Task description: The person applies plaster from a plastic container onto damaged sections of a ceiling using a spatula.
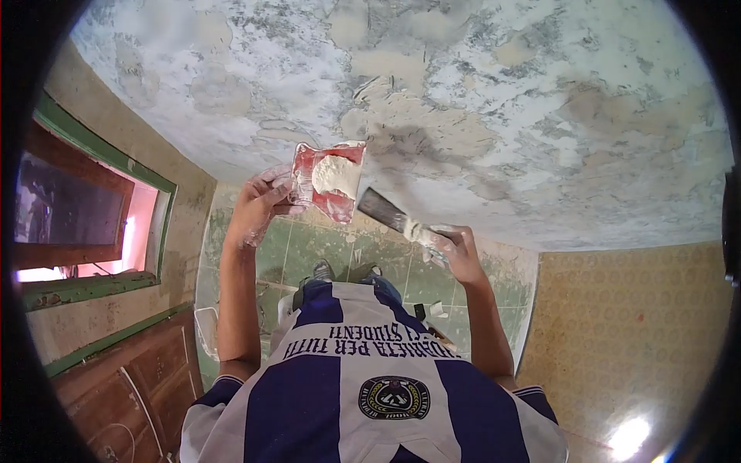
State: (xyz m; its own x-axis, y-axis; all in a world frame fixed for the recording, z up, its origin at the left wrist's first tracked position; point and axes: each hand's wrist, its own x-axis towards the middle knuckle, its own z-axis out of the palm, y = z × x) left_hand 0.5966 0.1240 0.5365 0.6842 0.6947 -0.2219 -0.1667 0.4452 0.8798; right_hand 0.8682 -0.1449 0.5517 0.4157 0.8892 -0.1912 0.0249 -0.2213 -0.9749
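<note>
My left hand [266, 202] grips the left edge of a red plastic spreader [305, 166], its fingers dusted white. A lump of cream-coloured putty [336, 176] lies on the spreader's face. In my right hand [455, 251] is the handle of a putty knife [384, 210]; its dark, smeared blade points up and left, close to the spreader's lower right corner. Between blade and spreader a small gap seems to show. Beyond both tools is a patchy wall [432, 100] with white and beige filler, with a hand's shadow on it.
A green-framed window [162, 231] with a wooden shutter is at the left, above a brown wooden door [131, 386]. Green floor tiles [309, 239] lie below, with small scraps near my right side. A patterned yellowish wall [625, 324] stands at the right.
</note>
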